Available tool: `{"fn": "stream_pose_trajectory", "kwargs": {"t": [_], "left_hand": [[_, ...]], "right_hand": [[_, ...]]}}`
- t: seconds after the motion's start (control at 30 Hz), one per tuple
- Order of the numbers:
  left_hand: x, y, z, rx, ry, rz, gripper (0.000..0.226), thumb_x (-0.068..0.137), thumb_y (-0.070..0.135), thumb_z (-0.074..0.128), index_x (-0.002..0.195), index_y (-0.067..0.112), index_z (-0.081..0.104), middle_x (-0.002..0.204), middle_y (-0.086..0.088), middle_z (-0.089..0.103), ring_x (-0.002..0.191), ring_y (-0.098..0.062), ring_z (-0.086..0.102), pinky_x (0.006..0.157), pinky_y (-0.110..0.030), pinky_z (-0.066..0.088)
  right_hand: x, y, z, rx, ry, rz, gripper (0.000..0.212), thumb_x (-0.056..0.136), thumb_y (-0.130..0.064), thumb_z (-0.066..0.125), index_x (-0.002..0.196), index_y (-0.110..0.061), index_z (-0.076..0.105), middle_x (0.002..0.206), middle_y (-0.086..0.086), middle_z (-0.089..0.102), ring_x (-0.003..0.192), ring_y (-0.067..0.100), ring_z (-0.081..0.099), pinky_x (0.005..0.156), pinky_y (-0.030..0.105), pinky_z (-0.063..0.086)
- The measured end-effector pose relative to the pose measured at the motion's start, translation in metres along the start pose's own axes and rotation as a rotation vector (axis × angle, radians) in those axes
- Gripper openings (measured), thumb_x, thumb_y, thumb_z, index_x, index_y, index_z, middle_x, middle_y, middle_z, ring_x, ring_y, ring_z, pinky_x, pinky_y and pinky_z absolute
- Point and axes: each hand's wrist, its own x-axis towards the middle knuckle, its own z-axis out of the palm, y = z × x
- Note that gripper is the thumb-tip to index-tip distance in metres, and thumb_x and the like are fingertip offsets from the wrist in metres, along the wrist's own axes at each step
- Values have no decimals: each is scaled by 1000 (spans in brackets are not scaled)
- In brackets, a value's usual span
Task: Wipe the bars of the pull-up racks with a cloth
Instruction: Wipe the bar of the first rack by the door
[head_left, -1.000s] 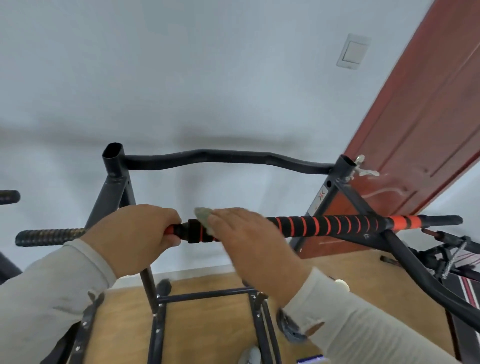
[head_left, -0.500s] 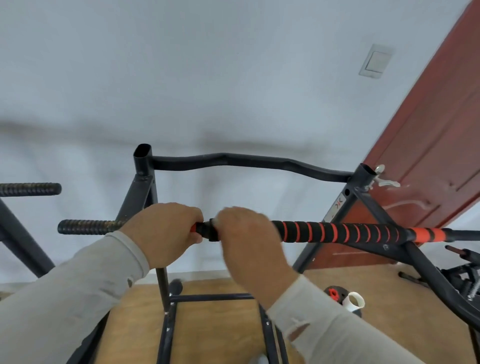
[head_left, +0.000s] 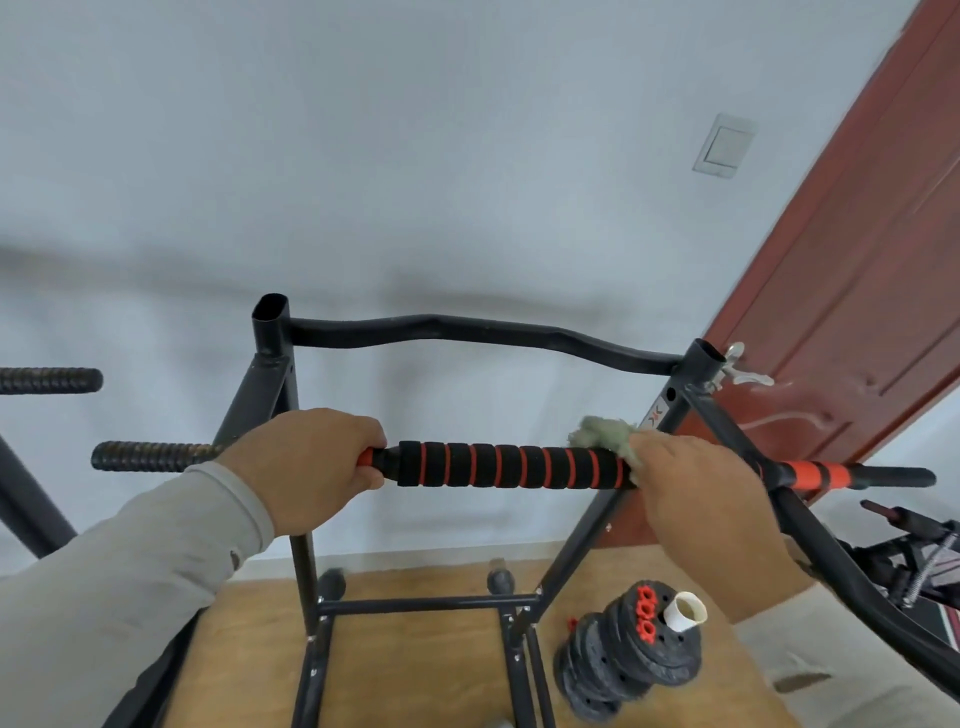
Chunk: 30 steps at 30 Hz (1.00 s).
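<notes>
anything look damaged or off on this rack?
Yes: the bare threaded bar end left of the left hand looks rusty and has no foam, unlike the striped foam grip. White scuffs mark the red door behind.

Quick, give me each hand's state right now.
Left hand: grips the striped bar.
Right hand: presses the cloth on that bar.

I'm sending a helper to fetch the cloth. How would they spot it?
Find the black and orange striped bar across the rack. At its right end, the right hand presses a cloth onto it: a fuzzy grey-green wad, the only soft thing there.
</notes>
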Motion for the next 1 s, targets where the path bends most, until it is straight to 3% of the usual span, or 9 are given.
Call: {"fn": "stream_pose_trajectory", "kwargs": {"t": [0.07,0.2,0.33,0.43,0.57,0.7,0.83,0.9,1.0], "left_hand": [[0,1,0,3,3,7,12,100,43,51,109,37,57,82,11,63,74,-6,60,74,-23,52],[1,2,0,13,-6,15,11,101,44,50,108,37,55,80,11,63,72,-7,61,67,-17,45],[1,1,-1,28,3,22,9,101,44,50,103,37,55,81,11,64,73,-6,62,72,-20,50],[1,0,-2,75,36,60,9,102,36,49,93,38,51,80,13,63,72,-6,60,62,-14,40],[0,0,-2,33,26,57,9,100,46,51,100,38,55,78,15,61,71,-4,59,62,-16,38],[-1,2,-3,21,-16,23,9,101,45,50,105,38,55,77,11,63,69,-6,61,62,-15,39],[-1,3,-5,9,-34,14,9,101,44,50,103,37,55,78,10,63,70,-7,61,64,-18,43],[-1,2,-4,17,-34,16,11,101,44,50,105,36,56,79,10,63,71,-7,61,67,-19,47],[-1,3,-4,30,-28,19,11,101,44,49,104,36,55,80,10,63,71,-6,60,65,-18,44]], "right_hand": [[-3,6,-4,9,-78,145,30,76,-8,76,82,-26,53,64,-10,47,56,19,52,53,31,43],[-5,-50,0,209,12,57,17,94,-12,58,100,-28,57,80,-9,65,63,13,60,51,21,44],[-6,-146,18,412,287,-291,22,102,-20,55,119,-14,68,129,6,70,124,21,64,101,37,52],[1,-185,21,481,339,-404,29,105,-16,49,125,-10,68,137,13,65,131,29,57,112,44,43],[-1,-147,30,385,348,-511,40,99,-10,51,137,-10,62,146,10,59,139,27,51,119,43,36],[-6,-70,33,315,252,-334,42,92,-6,60,134,-14,65,138,3,65,128,18,60,113,41,45],[-11,-4,29,83,133,-6,35,74,-3,75,108,-12,76,106,9,77,90,31,74,76,41,60],[-11,7,18,24,-33,179,18,82,-7,68,96,-17,73,90,4,75,81,27,71,65,35,53],[-3,1,9,61,-29,222,14,95,-15,53,102,-21,64,89,-4,69,79,19,67,64,29,50]]}}
